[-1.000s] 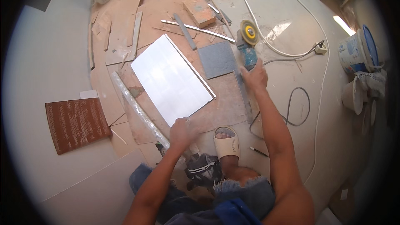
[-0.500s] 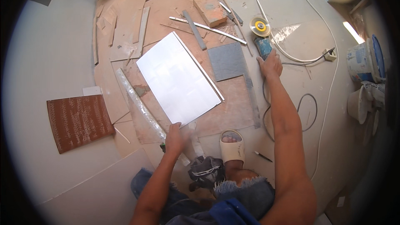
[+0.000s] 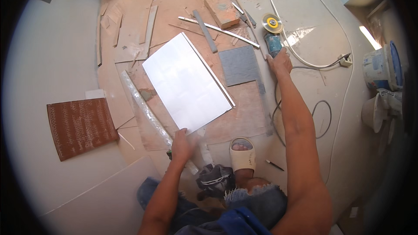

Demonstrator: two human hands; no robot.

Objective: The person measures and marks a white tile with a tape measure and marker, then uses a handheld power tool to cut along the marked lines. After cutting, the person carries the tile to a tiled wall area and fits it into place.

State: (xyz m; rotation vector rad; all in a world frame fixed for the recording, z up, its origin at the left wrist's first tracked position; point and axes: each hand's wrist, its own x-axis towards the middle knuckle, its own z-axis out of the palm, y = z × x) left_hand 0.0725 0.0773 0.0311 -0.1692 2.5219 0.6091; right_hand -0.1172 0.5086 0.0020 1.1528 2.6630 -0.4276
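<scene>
**Angle grinder in your right hand, white panel at your left**

Angle grinder [image 3: 274, 45], teal body: ahead of you on the right, over the pale floor. Your right hand [image 3: 280, 62] has its fingers closed around the near end; the disc [image 3: 272, 23], yellow at the centre, points away from you.

White panel [image 3: 187, 80], rectangular: flat and set askew on a dusty board [image 3: 237, 119], left of the grinder. Your left hand [image 3: 183, 146] is at its near corner, somewhat blurred; you cannot tell whether those fingers grip it or merely touch.

Grey tile [image 3: 238, 65]: between panel and grinder, apart from both.

Dark grey strip [image 3: 201, 26] and long white strip [image 3: 233, 34]: crossing each other, beyond the panel.

Orange block [image 3: 223, 12]: farther out, dusty.

Wrapped strip [image 3: 146, 109], in clear film: left of the panel, slanting toward you.

White socket block [image 3: 345, 61]: right of the grinder, dark plug fitted.

Pen [image 3: 274, 164]: on the floor, right of your sandal [image 3: 243, 156].

Dark cloth bundle [image 3: 215, 180]: left of that sandal.

Brown panel [image 3: 82, 128], patterned: far left.

Bucket [image 3: 378, 69], white and blue: far right.
</scene>
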